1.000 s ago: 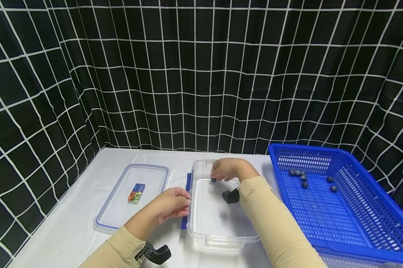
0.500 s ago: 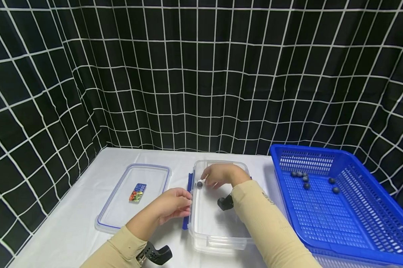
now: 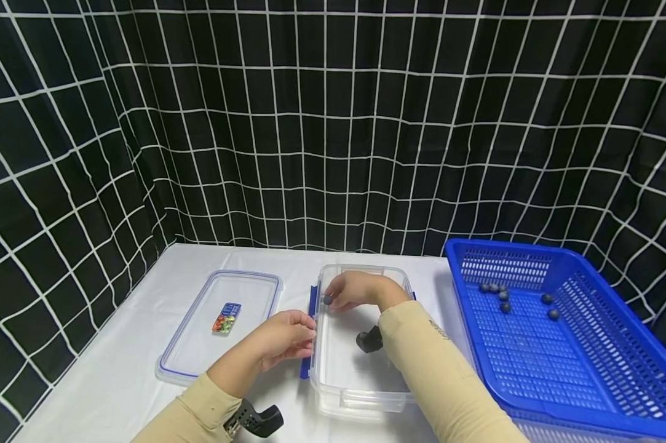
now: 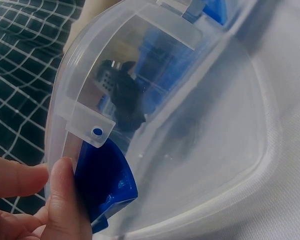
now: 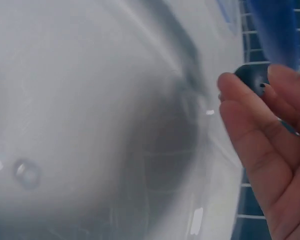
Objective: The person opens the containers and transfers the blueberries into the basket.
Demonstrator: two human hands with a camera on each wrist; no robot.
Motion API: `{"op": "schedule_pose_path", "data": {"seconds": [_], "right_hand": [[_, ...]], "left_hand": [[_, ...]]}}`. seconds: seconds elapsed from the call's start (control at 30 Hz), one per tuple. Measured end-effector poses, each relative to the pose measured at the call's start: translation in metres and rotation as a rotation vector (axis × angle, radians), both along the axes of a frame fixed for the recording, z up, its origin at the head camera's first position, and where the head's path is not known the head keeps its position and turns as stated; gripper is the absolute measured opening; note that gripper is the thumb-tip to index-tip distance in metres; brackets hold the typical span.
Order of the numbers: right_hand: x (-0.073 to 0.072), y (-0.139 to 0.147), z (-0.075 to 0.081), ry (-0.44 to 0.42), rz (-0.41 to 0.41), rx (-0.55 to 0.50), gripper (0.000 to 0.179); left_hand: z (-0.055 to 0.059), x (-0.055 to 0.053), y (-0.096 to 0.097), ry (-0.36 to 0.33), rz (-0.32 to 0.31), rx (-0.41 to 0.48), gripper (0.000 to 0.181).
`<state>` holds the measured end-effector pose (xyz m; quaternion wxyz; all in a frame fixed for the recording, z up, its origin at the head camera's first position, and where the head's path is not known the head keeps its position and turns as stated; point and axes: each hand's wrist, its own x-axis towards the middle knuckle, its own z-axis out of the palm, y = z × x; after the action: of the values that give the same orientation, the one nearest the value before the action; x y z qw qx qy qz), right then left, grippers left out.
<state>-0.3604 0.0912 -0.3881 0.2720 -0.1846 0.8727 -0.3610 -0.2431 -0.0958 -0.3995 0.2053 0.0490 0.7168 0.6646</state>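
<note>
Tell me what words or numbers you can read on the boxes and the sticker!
Sticker on the clear lid: blue, with colourful pictures; its print is too small to read.
Raised marks on the clear container floor: too faint to read.
Blue basket: no writing shows.
Nothing can be read.

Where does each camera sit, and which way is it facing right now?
Head: above, facing forward and down at the clear plastic box; both sleeved arms show.
Left wrist: beside the box's blue side clasp; left hand shows.
Right wrist: over the box floor; right hand pinches a small dark ball.
Shared: all three views show the box.
</note>
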Motion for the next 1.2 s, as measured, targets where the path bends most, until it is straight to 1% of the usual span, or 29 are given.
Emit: {"op": "schedule_pose_path", "data": {"seconds": [0.1, 0.2, 0.37, 0.63, 0.8, 1.03, 1.2], "right_hand": [[-0.003, 0.001, 0.002, 0.012, -0.034, -0.079, 0.028], [-0.004, 0.001, 0.006, 0.002, -0.069, -0.168, 0.023], [-0.003, 0.0, 0.012, 0.023, -0.067, -0.24, 0.011], [0.0, 0.001, 0.02, 0.032, -0.071, -0.271, 0.008], [0.0, 0.009, 0.029, 0.066, -0.078, -0.272, 0.009], [-0.004, 0.034, 0.052, 0.147, -0.074, -0.242, 0.01], [-0.003, 0.063, 0.077, 0.202, -0.075, -0.205, 0.013]], "left_hand": [[0.0, 0.0, 0.0, 0.0, -0.004, 0.005, 0.013], [0.001, 0.0, 0.0, 0.002, -0.006, 0.004, 0.012], [0.002, -0.001, 0.0, 0.004, -0.01, 0.0, 0.012], [0.002, -0.001, 0.002, -0.001, -0.009, -0.01, 0.012], [0.001, -0.001, 0.003, -0.007, -0.009, -0.018, 0.013], [0.001, 0.0, 0.003, 0.001, -0.005, -0.027, 0.014], [0.002, 0.001, 0.002, 0.001, -0.004, -0.024, 0.013]]}}
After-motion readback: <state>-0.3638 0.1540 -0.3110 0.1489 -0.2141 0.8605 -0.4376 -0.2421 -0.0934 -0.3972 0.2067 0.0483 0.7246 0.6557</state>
